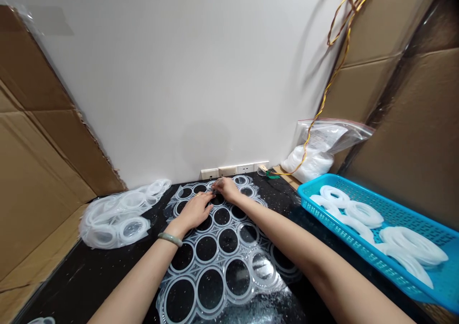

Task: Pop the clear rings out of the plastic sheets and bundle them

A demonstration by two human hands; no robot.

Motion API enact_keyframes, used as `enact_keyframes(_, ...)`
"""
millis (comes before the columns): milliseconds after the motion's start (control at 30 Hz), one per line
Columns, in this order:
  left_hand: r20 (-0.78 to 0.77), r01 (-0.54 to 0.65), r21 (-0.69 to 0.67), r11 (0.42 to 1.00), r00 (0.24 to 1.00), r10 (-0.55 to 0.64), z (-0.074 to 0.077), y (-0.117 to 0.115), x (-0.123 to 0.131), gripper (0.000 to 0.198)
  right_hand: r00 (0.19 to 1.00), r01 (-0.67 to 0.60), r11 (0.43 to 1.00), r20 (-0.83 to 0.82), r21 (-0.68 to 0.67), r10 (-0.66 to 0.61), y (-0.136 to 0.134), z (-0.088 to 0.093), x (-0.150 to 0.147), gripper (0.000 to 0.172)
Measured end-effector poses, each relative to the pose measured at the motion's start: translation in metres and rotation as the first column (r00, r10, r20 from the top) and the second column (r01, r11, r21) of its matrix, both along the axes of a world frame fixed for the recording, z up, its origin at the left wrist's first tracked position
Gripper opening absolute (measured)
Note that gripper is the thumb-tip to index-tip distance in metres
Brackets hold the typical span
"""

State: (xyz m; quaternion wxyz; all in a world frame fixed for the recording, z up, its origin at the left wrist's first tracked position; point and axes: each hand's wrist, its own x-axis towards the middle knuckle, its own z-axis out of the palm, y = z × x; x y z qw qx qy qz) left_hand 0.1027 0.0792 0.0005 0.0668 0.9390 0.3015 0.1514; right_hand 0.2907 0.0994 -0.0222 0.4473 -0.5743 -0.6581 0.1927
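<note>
Translucent ring sheet (217, 245) lies flat on the desk (71, 276), reaching near its back edge. The left hand (194, 212) lies fingers extended on it, seemingly for steadiness; the right hand (227, 190) bends its fingers farther back, whether grasping I cannot tell

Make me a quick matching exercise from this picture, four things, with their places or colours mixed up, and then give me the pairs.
Things
1. ring sheet
2. basket
3. bangle
4. twisted wire

Descriptions
A. worn by the left hand, at the wrist
B. yellow and brown, hanging at the right
C. beneath both hands, on the black tabletop
D. blue, holding white rings

Pairs: 1-C, 2-D, 3-A, 4-B.
</note>
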Motion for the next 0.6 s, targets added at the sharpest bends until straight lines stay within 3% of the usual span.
enact_keyframes(167, 0.01, 0.007, -0.012, 1.0, 1.0, -0.007, 0.001, -0.001, -0.001, 0.039, 0.981, 0.161, 0.984, 0.099, 0.075, -0.168, 0.002, 0.011, 0.009, 0.013)
enact_keyframes(400, 0.06, 0.015, -0.06, 0.998, 0.998, -0.012, -0.003, 0.0, -0.004, 0.04, 0.9, 0.432, 0.894, 0.0, 0.12, -0.436, 0.0, 0.039, 0.059, 0.028)
enact_keyframes(500, 0.122, 0.003, -0.09, 0.996, 0.992, 0.008, -0.002, 0.001, -0.004, 0.038, 0.887, 0.462, 0.882, -0.075, 0.097, -0.456, -0.016, 0.046, 0.069, 0.031)
enact_keyframes(600, 0.209, -0.05, -0.106, 0.993, 0.975, 0.071, 0.002, -0.003, 0.001, 0.045, 0.915, 0.389, 0.919, -0.138, 0.058, -0.379, -0.043, 0.045, 0.056, 0.032)
